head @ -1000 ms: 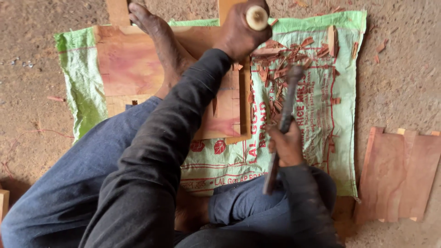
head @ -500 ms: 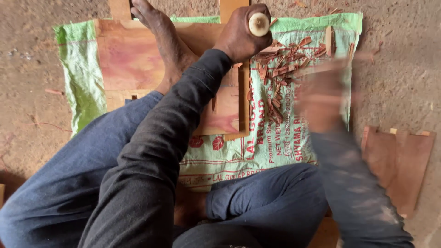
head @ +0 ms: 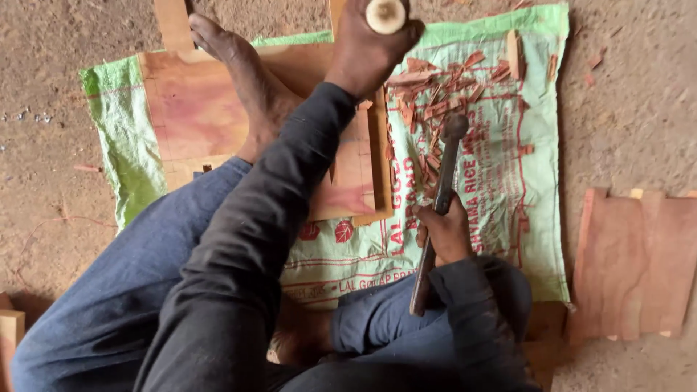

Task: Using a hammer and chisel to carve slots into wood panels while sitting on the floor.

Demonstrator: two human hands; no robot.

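currently the left hand [head: 367, 54] is clenched tight around a round, pale-ended wooden tool handle [head: 385, 14], held upright over the far edge of a flat reddish-brown wooden board [head: 196, 109]; the tool's working end is hidden below the fist and cannot be made out. the right hand [head: 444, 234] is wrapped firmly around the shaft of a long dark metal hammer [head: 439, 210], gripped near mid-length, with the rounded head pointing away from the body and poised over a scatter of reddish wood chips [head: 435, 98]; the butt of the shaft reaches back over the right knee. whether the hammer head touches the chips cannot be told. the board lies on a green and white woven plastic sack [head: 508, 189] spread over a bare earthen floor [head: 632, 94]. a bare foot [head: 243, 72] rests on the board, just beside the left forearm, which wears a dark sleeve. the legs are clad in blue trousers. a second cut reddish wooden panel [head: 639, 261] lies on the ground to the right, apart from the sack's edge
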